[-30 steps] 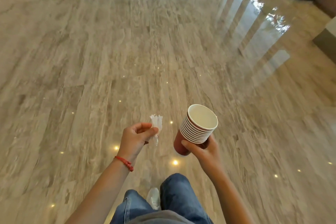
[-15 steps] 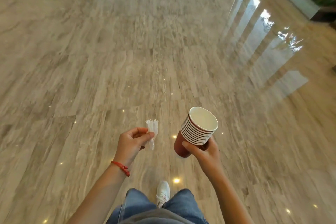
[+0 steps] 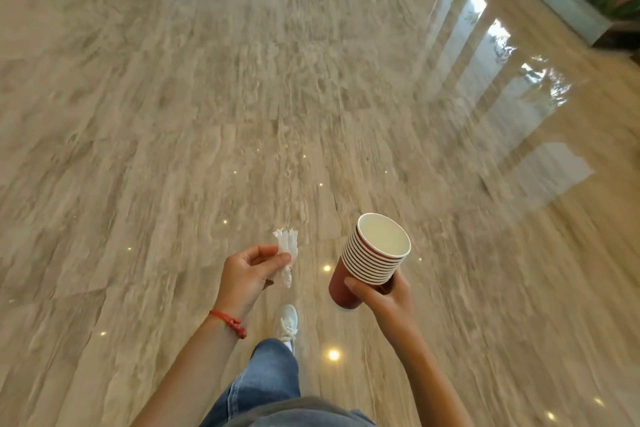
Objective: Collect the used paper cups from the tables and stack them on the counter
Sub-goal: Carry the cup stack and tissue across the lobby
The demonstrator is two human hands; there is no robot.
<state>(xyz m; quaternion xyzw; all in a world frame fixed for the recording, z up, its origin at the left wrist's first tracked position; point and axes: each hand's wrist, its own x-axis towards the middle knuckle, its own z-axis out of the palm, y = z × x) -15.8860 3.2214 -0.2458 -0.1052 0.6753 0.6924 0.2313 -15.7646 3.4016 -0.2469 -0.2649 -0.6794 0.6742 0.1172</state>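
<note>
A person walks across a polished marble floor (image 3: pixel 242 97). The left hand (image 3: pixel 247 276) pinches a crumpled white tissue (image 3: pixel 287 250); the right hand (image 3: pixel 381 295) grips a nested stack of red paper cups (image 3: pixel 370 260). Carrying step; no surface is in view yet.

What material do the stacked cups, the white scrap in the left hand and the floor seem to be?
Stacked cups: likely paper, matte red outside, rolled white rims. White scrap: probably tissue or thin paper, crumpled. Floor: polished stone-look tile, glossy, mirroring windows and lights.
</note>
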